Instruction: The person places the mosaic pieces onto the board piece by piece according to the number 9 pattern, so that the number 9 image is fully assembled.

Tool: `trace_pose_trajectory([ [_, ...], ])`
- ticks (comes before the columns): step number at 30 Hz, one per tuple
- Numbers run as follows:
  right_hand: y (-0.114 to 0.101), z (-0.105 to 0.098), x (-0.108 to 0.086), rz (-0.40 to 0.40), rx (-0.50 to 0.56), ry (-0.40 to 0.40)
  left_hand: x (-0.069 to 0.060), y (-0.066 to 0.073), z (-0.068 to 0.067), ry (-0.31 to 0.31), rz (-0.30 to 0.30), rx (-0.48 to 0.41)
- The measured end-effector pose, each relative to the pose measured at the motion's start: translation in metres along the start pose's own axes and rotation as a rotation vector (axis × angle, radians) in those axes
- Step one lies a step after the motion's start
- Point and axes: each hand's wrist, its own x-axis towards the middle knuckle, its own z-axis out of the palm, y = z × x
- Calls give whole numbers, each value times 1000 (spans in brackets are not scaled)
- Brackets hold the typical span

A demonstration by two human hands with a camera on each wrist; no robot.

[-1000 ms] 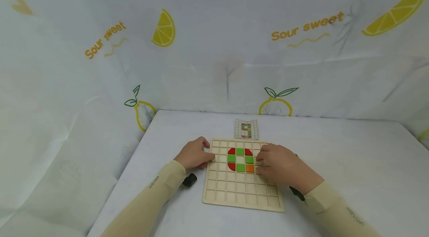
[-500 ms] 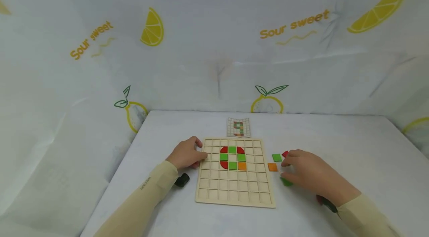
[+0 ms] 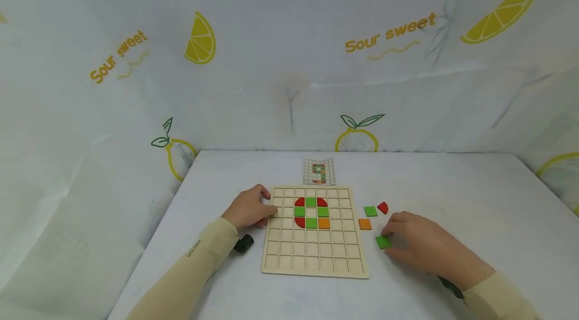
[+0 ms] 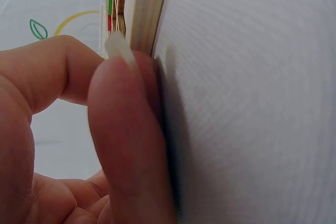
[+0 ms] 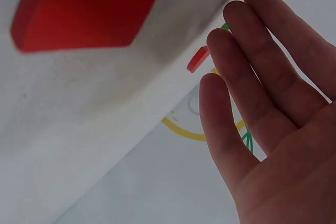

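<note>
A pale wooden grid board (image 3: 312,249) lies on the table, with several red, green and orange tiles set in its squares. My left hand (image 3: 248,207) holds the board's left edge, thumb tip over the rim; the left wrist view shows the thumb (image 4: 123,124) against the board's side (image 4: 144,14). To the right of the board, my right hand (image 3: 420,239) pinches a green square tile (image 3: 383,242) between thumb and index finger, at table level. The other fingers (image 5: 262,72) extend loosely in the right wrist view.
Beside the board lie another green square tile (image 3: 370,211), an orange square tile (image 3: 365,224) and a red quarter-round tile (image 3: 383,208). A red tile (image 5: 89,11) looms near the right wrist camera. Behind the board is a pattern card (image 3: 318,172); a printed cloth (image 3: 253,99) hangs behind.
My right hand has moved right, off the board, to the loose tiles and now pinches a green one. My left hand keeps its hold on the board. The head view has shifted slightly.
</note>
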Motion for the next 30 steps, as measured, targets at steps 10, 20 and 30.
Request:
trace_pose_trajectory([
  [10,0,2,8,22,6,-33,2,-2,1,-4,-5,7],
  [20,-6,-1,17,-34,-18,-1,0,-1,1,8,-4,-8],
  [30,-28,-13,36,-169,19,116,-1,1,1,8,-9,-7],
])
